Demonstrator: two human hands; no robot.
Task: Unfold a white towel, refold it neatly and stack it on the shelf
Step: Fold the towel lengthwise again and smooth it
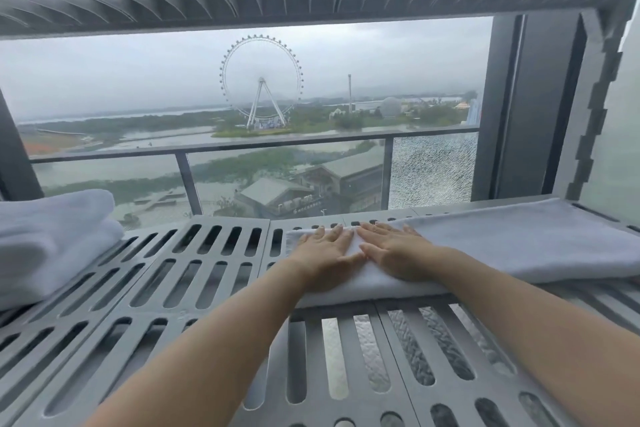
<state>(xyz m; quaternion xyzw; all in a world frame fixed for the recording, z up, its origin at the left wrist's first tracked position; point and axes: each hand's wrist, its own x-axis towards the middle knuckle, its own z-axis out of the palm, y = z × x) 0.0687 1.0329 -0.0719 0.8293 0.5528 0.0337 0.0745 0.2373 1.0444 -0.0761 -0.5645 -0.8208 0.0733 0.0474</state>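
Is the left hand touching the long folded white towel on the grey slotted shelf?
Touching. The head view shows the left hand lying palm down on the long folded white towel, beside the right hand, with no gap beneath, on the grey slotted shelf.

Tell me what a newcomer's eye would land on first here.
The Ferris wheel stands out first, far off through the window at centre. Nearer, the left hand and right hand lie flat, side by side, on a folded white towel on the slatted grey shelf. The balcony's right glass panel is shattered.
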